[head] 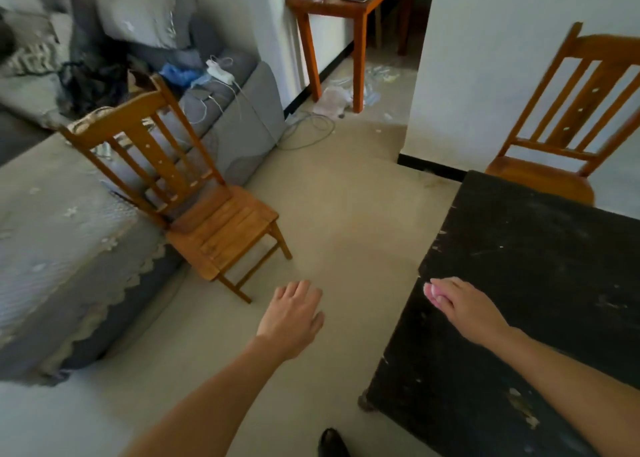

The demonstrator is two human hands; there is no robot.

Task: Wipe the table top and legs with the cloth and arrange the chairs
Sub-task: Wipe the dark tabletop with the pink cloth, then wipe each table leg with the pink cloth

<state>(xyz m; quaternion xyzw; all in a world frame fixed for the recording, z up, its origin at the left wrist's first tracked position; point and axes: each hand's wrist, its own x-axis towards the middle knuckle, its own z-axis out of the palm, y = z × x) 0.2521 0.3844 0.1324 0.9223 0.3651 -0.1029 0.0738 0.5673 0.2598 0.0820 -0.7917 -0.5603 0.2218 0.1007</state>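
A black, scuffed table (540,266) fills the lower right. My right hand (465,309) lies over its left edge and holds a small pink cloth (433,292), most of which is hidden under my fingers. My left hand (294,314) hovers over the floor with relaxed fingers and holds nothing. A wooden slat-back chair (211,221) stands to the left against the sofa, about a hand's length beyond my left hand. A second wooden chair (568,117) stands behind the table's far edge, near the white wall.
A grey sofa (62,248) with a lace-edged cover runs along the left, with clothes and cables on it. A brown side table (332,9) stands at the back, with litter and cables on the floor around it. A dark shoe (332,442) shows at the bottom edge.
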